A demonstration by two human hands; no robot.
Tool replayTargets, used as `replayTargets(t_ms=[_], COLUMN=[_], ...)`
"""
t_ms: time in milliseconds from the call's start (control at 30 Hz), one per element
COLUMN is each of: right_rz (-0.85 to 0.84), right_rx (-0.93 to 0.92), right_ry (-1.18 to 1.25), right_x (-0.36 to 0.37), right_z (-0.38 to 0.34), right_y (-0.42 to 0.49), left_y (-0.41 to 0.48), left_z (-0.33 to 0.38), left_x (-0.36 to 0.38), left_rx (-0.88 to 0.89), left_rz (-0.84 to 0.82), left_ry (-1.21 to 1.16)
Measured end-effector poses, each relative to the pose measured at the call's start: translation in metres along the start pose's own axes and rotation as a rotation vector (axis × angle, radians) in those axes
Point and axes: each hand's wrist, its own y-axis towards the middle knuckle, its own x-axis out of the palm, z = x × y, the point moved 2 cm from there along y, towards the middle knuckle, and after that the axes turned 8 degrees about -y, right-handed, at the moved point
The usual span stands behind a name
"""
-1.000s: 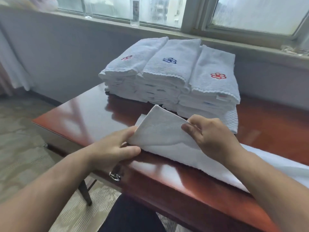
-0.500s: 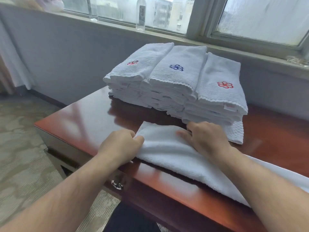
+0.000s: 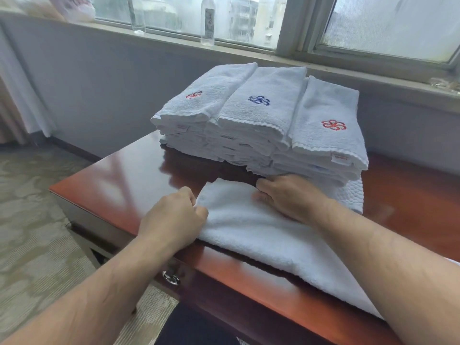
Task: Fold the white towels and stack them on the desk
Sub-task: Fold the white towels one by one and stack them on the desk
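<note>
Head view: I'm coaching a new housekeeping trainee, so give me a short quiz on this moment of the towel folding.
1. True or false: the top towel of the middle stack bears a red flower.
2. How many stacks of folded towels stand side by side on the desk? A two, B three, C five.
3. What do the left hand and the right hand both grip?
Key: 1 false, its flower is blue. 2 B. 3 the loose towel lying along the desk's front edge.
</note>
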Motion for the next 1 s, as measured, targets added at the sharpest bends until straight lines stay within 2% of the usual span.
replayTargets(t_ms=[100,200,267,367,467,500,600,633,733,800,900,1000], right_rz=[-0.068,-0.01,0.056,0.087,0.129,0.08,-0.277,-0.327,-0.338,-0.326,-0.277,-0.256], right_rx=[0.064,0.226,0.367,0.539,0.557,0.532,0.466,0.458,0.468,0.49,0.575,0.776], right_ry=[0.049,-0.023,0.037,0.144,0.16,0.178,0.288,0.302,0.294,0.292,0.276,0.227], right_x=[-0.002,-0.004,-0.012,-0.022,-0.028,-0.028,-0.014,-0.011,-0.013,-0.017,-0.026,-0.04], right_z=[-0.003,-0.007,-0.01,-0.005,-0.012,-0.017,-0.025,-0.022,-0.022,-0.027,-0.027,-0.01], right_y=[0.008,0.009,0.0,-0.039,-0.106,-0.126,-0.173,-0.176,-0.179,-0.177,-0.187,-0.222], left_y=[-0.001,0.0,0.003,0.011,0.009,0.008,0.01,0.013,0.007,-0.01,-0.041,-0.065], left_z=[0.002,0.016,0.031,0.042,0.036,0.031,0.024,0.022,0.031,0.047,0.081,0.121], left_x=[-0.001,0.001,0.002,0.015,0.039,0.042,0.042,0.038,0.038,0.046,0.067,0.09], left_rx=[0.009,0.336,0.473,0.489,0.458,0.452,0.446,0.428,0.416,0.528,0.712,0.864], left_rz=[-0.022,-0.034,-0.066,-0.127,-0.274,-0.3,-0.362,-0.364,-0.319,-0.25,-0.311,-0.349], left_ry=[-0.014,0.03,0.011,0.105,0.368,0.394,0.378,0.385,0.46,0.478,0.308,0.192])
